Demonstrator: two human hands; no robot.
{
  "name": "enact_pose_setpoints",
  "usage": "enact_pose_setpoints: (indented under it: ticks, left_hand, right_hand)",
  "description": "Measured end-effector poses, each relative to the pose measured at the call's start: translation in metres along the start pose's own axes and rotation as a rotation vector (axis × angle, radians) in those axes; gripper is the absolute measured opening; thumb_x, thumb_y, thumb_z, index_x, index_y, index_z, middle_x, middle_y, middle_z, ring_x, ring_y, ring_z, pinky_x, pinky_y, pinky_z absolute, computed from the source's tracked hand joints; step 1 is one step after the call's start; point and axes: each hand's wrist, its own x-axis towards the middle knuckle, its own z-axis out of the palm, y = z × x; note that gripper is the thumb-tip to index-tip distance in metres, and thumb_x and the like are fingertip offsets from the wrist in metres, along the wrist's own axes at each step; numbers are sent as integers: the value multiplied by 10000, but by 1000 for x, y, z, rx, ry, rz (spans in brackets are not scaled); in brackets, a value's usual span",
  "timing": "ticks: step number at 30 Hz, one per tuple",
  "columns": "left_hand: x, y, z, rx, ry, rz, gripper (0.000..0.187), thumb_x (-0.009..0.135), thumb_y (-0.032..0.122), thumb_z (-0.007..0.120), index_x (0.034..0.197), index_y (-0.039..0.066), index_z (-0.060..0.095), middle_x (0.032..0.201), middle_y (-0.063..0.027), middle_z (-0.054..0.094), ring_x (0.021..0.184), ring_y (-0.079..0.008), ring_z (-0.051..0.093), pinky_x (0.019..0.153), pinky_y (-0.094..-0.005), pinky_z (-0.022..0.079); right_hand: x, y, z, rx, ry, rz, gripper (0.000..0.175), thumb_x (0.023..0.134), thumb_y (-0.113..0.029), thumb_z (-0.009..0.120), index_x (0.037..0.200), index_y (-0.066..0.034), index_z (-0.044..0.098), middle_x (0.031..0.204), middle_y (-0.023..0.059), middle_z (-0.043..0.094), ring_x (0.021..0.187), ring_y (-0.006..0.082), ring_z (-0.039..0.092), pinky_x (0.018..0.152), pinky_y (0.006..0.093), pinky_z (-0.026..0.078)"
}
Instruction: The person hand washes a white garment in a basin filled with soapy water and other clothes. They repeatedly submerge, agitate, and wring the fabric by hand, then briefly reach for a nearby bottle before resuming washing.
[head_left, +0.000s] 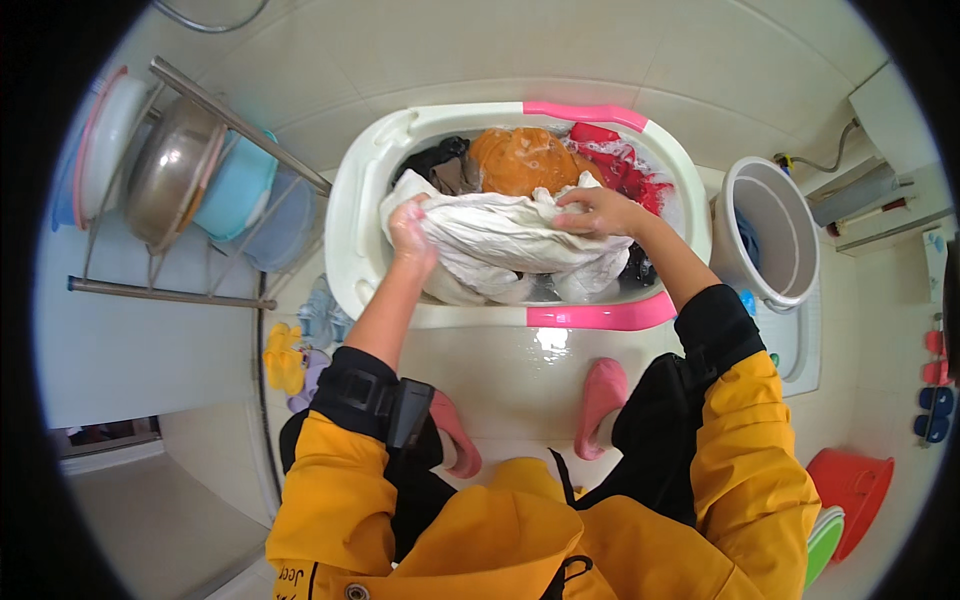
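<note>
A wet white cloth garment (495, 229) is spread between my hands, its lower folds hanging into the water of a white plastic tub with pink handles (431, 315). My left hand (411, 229) grips its left end. At its upper right, my right hand (596, 212) holds a bunched part, the fingers bent over the cloth. Behind the white garment lies an orange-brown garment (525, 159), wet and bulging. Red cloth (619, 165) sits among suds at the tub's right, and dark cloth (427, 159) at its upper left. More black cloth shows beneath my right wrist.
A metal rack (172, 294) with several basins stands at the left, shoes (283, 360) beside it. Right of the tub is a grey bucket (806, 232) with blue cloth inside, near a squat toilet (802, 352). A red bucket (855, 495) stands lower right. The tiled floor looks wet.
</note>
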Motion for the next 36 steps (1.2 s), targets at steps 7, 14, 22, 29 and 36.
enact_pose_setpoints:
  ticks: [7,14,22,29,36]
  left_hand:
    - [-25,120,36,170,-502,0,109,562,182,398,577,89,345,572,-49,397,584,-181,415,580,-295,398]
    - [-2,106,41,360,-441,-117,574,732,126,591,1210,-60,334,1100,-146,511,1013,-223,508,897,-348,397]
    - [32,-8,63,22,-626,-197,441,805,249,578,1137,-7,440,1095,-101,518,986,-188,515,876,-330,405]
    - [37,-77,76,-439,-591,-279,387,871,410,398,1044,74,485,930,-51,541,889,-172,544,782,-322,456]
    - [41,-72,82,-368,-733,-326,417,882,436,357,1012,66,502,961,-94,555,863,-211,559,798,-377,451]
  right_hand:
    - [3,-51,-24,37,-150,-84,648,569,-435,721,1004,24,578,948,156,600,903,247,555,811,309,410]
    - [-17,-69,-79,985,63,-165,326,674,-89,627,970,33,571,886,92,613,793,164,580,784,270,440]
    - [45,-34,-58,1397,512,-162,319,705,14,460,1023,23,481,1022,158,555,912,268,549,777,356,469]
    - [76,-95,40,-133,814,-434,281,767,-318,564,626,-77,602,610,119,582,576,271,578,512,364,451]
    - [79,-86,28,-219,802,-227,385,818,-359,462,593,-73,589,596,143,573,566,307,565,517,398,444]
